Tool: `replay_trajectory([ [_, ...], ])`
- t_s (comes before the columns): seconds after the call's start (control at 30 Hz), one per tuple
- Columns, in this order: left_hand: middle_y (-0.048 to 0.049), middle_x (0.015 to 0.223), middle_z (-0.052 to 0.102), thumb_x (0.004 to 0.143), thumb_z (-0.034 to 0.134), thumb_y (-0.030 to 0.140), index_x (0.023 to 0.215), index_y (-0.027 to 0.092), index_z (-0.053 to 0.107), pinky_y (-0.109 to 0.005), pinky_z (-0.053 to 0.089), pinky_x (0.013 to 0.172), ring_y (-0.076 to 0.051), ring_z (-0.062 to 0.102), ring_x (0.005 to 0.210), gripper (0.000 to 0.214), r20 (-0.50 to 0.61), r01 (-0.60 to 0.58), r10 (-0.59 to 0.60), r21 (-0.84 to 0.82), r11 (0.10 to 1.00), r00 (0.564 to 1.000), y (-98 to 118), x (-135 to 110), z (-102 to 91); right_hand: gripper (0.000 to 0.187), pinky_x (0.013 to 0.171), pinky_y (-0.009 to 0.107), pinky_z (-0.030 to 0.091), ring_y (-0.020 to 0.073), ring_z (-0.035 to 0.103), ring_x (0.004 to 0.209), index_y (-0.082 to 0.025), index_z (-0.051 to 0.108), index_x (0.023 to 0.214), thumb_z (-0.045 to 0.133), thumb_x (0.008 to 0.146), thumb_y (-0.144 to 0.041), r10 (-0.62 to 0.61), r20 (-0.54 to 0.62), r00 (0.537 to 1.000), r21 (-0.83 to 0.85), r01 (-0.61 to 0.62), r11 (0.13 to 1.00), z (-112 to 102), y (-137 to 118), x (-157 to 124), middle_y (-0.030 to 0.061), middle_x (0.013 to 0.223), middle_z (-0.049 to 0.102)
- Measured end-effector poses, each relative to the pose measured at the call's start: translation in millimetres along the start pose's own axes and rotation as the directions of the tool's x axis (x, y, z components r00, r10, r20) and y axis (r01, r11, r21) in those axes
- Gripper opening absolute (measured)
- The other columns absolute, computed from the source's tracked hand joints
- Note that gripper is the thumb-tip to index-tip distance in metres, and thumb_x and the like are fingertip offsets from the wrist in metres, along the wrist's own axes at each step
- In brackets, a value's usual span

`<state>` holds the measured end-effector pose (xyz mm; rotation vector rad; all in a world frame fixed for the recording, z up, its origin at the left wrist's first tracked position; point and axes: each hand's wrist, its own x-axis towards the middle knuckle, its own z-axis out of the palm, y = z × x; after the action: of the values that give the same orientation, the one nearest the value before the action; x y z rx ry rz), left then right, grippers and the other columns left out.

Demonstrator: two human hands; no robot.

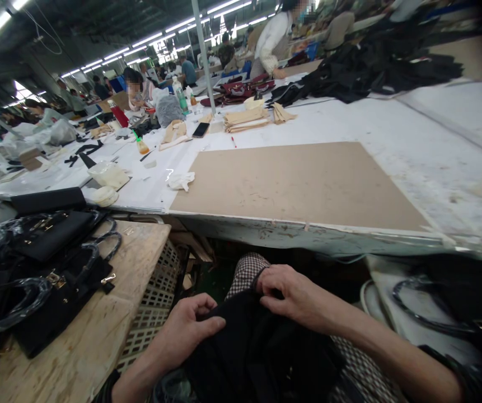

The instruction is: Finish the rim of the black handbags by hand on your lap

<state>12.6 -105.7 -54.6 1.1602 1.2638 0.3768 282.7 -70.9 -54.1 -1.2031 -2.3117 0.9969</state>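
Observation:
A black bag rests across the lap, over checked cloth, its dark folds hard to make out. On its left edge is my left hand, fingers curled under and thumb lying along the top. My right hand pinches the bag's upper edge, with its fingers bent over the rim near the knee. Both hands hold the material between them. The lower part of the bag runs out of view at the bottom.
Finished black handbags with wrapped handles lie on a wooden board at left. Ahead, a brown cardboard sheet lies on the white table. Another black bag is at right. Several people work farther back.

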Motion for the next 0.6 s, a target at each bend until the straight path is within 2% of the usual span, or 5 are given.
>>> replay_trajectory([
  [0.37, 0.0018, 0.072, 0.059, 0.079, 0.071, 0.035, 0.087, 0.014, 0.059, -0.02, 0.033, 0.057, -0.01, 0.048, 0.064, 0.025, 0.007, -0.015, 0.015, 0.056, 0.998, 1.0, -1.2, 2.5, -2.7, 0.025, 0.087, 0.03, 0.042, 0.018, 0.059, 0.092, -0.019, 0.047, 0.06, 0.062, 0.075, -0.006, -0.03, 0.048, 0.998, 0.156, 0.022, 0.987, -1.2, 6.5, -4.5, 0.0011, 0.096, 0.068],
  [0.5, 0.0023, 0.072, 0.058, 0.079, 0.072, 0.034, 0.087, 0.014, 0.059, -0.02, 0.032, 0.056, -0.009, 0.046, 0.064, 0.025, 0.004, -0.02, 0.02, 0.05, 0.999, 1.0, -1.9, 2.9, -3.3, 0.023, 0.083, 0.028, 0.043, 0.0177, 0.059, 0.09, -0.019, 0.051, 0.06, 0.063, 0.076, -0.008, -0.028, 0.067, 0.997, 0.155, 0.018, 0.988, -3.7, 8.6, -1.7, 0.0015, 0.096, 0.068],
  [0.6, 0.0019, 0.075, 0.059, 0.08, 0.071, 0.033, 0.089, 0.014, 0.06, -0.02, 0.035, 0.058, -0.009, 0.048, 0.066, 0.024, 0.016, -0.035, 0.035, 0.019, 0.999, 0.999, -2.6, 2.1, -3.8, 0.014, 0.077, 0.027, 0.043, 0.0181, 0.06, 0.082, -0.019, 0.059, 0.068, 0.065, 0.079, -0.014, 0.028, 0.059, 0.998, 0.051, -0.031, 0.998, -6.1, 8.7, 0.9, 0.0007, 0.084, 0.067],
])
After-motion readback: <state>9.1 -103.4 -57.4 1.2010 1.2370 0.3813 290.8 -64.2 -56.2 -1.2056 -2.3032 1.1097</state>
